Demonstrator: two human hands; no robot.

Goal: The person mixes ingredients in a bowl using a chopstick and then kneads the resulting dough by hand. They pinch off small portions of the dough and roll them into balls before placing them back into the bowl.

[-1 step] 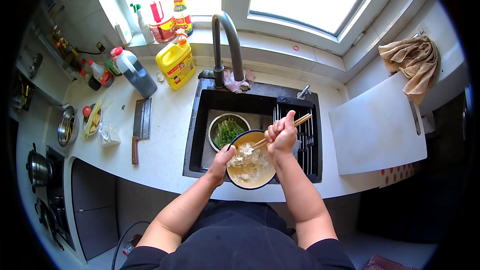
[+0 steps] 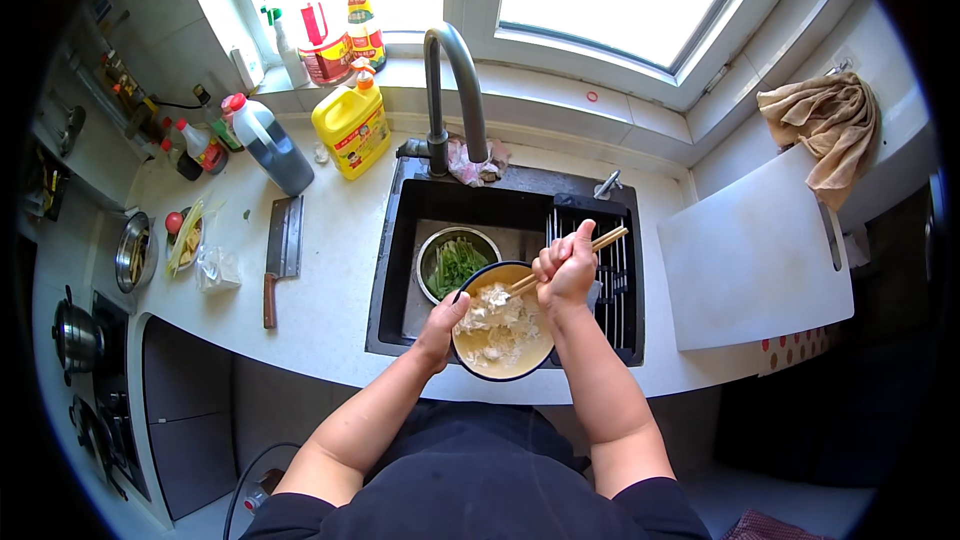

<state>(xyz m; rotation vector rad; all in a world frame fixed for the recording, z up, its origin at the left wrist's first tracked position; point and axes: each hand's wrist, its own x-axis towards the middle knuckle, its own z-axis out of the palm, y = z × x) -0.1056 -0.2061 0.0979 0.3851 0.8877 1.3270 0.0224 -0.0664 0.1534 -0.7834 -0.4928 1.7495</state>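
Over the front edge of the sink I hold a bowl [image 2: 536,338], pale yellow inside with a dark blue rim. My left hand [image 2: 440,328] is closed on its left side, thumb on the rim. White, wet-looking lumps and flakes [image 2: 492,318] lie inside; their kind is unclear. My right hand [image 2: 566,268] is closed around a pair of wooden chopsticks [image 2: 608,238], thumb up. Their lower ends reach into the bowl among the white lumps. Just behind the bowl, a metal basin [image 2: 427,262] with cut green vegetables [image 2: 458,262] sits in the black sink [image 2: 400,230].
A grey faucet [image 2: 470,90] arches over the sink. A cleaver [image 2: 286,240] lies on the counter at left, near a yellow jug [image 2: 352,130] and a dark bottle [image 2: 275,145]. To the right leans a white cutting board [image 2: 750,250]; a brown cloth [image 2: 825,130] hangs above it.
The chopsticks and my right hand have shifted slightly to the right. The white lumps in the bowl have moved a little. My left hand keeps its hold on the bowl.
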